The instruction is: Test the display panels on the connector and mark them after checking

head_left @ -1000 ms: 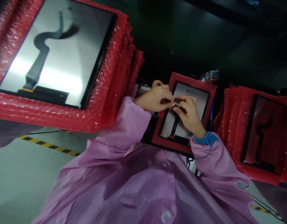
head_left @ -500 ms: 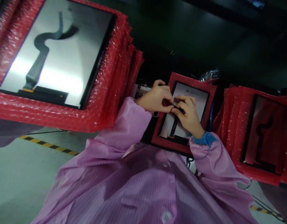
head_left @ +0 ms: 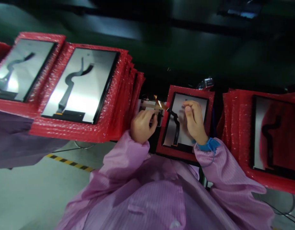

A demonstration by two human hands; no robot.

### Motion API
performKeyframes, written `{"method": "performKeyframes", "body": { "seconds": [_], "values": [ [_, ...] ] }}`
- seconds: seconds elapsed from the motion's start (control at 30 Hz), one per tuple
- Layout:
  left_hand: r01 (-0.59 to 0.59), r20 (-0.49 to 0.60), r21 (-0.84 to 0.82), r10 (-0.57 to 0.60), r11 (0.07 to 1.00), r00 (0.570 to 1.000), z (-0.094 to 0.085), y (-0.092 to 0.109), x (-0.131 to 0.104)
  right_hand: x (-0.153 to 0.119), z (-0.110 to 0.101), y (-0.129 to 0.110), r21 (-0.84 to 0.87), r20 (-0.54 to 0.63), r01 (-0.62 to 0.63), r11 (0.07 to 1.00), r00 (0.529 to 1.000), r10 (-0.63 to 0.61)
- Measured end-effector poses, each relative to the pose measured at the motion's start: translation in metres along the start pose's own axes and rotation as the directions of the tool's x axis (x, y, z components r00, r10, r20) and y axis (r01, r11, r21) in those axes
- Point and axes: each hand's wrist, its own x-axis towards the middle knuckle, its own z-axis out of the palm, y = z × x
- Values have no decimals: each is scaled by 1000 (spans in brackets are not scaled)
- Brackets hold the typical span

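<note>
My left hand [head_left: 142, 126] is closed with curled fingers at the small light-coloured board [head_left: 148, 104], left of the middle screen panel; its fingertips are partly hidden. My right hand [head_left: 195, 123] hovers over the panel's pale back [head_left: 183, 135], its thumb pressed to the bent fingers and nothing visible in them. A black flex cable [head_left: 177, 129] curves up the panel from its lower edge. The cable's upper end meets a shiny gold-coloured strip [head_left: 160, 103] beside my left hand. Red bubble wrap [head_left: 211, 105] lies beneath this panel.
To the left are stacks of red bubble-wrap sheets [head_left: 123, 95] topped by screen panels [head_left: 89, 86]. Another wrapped stack [head_left: 239, 127] with a panel stands at the right. A shiny clear object [head_left: 205, 83] lies behind the middle panel.
My hands have parted: the left moved left and down off the panel's cable, the right let go and stays over the panel. The gold-coloured strip now shows. The view has shifted, revealing another stack left.
</note>
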Motion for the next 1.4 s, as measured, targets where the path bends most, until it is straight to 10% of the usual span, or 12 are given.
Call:
{"method": "performKeyframes", "body": {
  "seconds": [0.17,0.53,0.9,1.1,1.4],
  "values": [
    [-67,273,238,0,969,962,7,2,-23,-1,-3,-3,-3,-59,-7,1000,998,7],
    [-128,323,292,28,948,946,9,2,-25,-2,-16,-4,-10,-121,-33,999,992,31],
    [-147,266,303,64,942,962,15,1,-29,-50,-47,-29,-334,-106,-123,935,990,93],
    [-102,37,38,101,994,994,11,20,-38,-94,-52,-32,-551,-41,-216,806,972,232],
    [-106,130,7,104,994,986,27,62,-65,-102,-38,-27,-238,-177,-491,838,870,460]
  ]
}}
